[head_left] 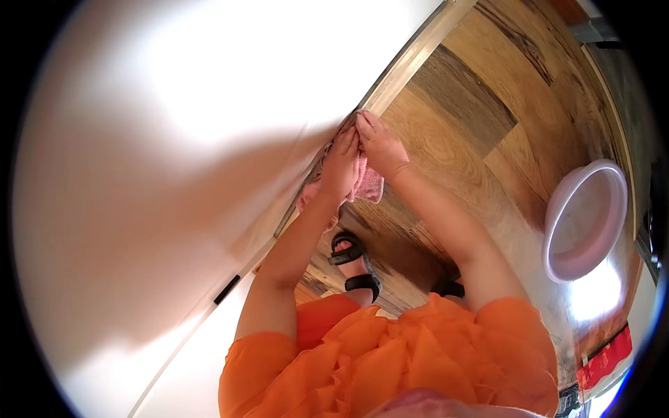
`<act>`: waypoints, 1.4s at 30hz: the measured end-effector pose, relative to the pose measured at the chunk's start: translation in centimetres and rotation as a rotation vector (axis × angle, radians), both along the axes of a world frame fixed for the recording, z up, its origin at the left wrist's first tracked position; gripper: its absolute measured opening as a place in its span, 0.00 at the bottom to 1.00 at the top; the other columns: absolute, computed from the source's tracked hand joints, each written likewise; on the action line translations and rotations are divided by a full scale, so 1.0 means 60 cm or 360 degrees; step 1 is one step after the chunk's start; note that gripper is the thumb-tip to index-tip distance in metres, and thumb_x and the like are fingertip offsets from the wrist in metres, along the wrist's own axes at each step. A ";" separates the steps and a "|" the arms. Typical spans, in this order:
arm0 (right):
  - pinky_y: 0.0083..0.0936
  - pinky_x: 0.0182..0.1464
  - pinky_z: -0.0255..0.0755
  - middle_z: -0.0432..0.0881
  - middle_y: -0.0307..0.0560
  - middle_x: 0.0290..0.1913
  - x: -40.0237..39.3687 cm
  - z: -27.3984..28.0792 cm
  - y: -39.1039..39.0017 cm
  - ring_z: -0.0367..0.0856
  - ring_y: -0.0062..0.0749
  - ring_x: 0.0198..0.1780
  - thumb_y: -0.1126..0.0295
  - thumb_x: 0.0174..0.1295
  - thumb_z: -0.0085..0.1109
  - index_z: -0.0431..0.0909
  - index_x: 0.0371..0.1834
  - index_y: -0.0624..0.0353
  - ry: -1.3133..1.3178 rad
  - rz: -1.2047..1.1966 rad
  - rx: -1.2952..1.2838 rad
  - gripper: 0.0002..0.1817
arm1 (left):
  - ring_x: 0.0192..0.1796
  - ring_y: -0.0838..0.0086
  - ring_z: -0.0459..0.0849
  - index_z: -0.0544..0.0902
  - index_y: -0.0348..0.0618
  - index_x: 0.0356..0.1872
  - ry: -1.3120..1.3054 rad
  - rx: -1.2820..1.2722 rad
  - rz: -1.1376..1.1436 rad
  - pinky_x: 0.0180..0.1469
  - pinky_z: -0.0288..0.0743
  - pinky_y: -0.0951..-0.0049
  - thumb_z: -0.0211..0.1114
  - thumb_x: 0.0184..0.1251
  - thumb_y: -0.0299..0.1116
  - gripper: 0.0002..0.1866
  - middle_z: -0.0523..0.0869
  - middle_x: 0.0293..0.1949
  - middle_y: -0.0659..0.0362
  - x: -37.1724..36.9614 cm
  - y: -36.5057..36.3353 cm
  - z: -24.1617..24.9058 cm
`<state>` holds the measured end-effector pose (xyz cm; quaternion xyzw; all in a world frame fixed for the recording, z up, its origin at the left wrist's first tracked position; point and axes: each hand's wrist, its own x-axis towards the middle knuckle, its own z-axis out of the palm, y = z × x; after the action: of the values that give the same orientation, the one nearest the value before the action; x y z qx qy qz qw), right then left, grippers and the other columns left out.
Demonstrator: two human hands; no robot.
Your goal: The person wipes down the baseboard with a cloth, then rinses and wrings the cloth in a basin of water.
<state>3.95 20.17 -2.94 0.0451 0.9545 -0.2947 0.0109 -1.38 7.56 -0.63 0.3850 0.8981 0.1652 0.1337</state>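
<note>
Both of my hands press a pink cloth (367, 187) against the baseboard (404, 70) where the white wall meets the wooden floor. My left hand (340, 164) lies nearer the wall, its fingers pointing up along the board and closed over the cloth. Beside it, my right hand (382, 145) has its fingertips on top of the board, with the cloth bunched under it. Loose ends of the cloth hang below both hands. The parts of the cloth beneath the fingers are hidden.
A pale pink basin (585, 221) stands on the wood-patterned floor (481, 181) to the right. My sandalled foot (354, 259) is just below the cloth. The white wall (174, 139) runs along the left. Something red (605, 359) lies at the lower right.
</note>
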 end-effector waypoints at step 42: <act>0.29 0.67 0.63 0.64 0.46 0.69 0.007 -0.013 -0.016 0.62 0.36 0.69 0.73 0.62 0.46 0.67 0.65 0.59 0.0111 -0.0103 0.0119 0.25 | 0.68 0.59 0.67 0.67 0.38 0.66 -0.0215 -0.0094 -0.0066 0.69 0.60 0.64 0.52 0.67 0.26 0.25 0.67 0.67 0.50 -0.016 0.003 0.008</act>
<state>4.34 19.24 -3.70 0.0662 0.9627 -0.2603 -0.0335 -2.36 7.76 -0.16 0.3875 0.8833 0.1614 0.2086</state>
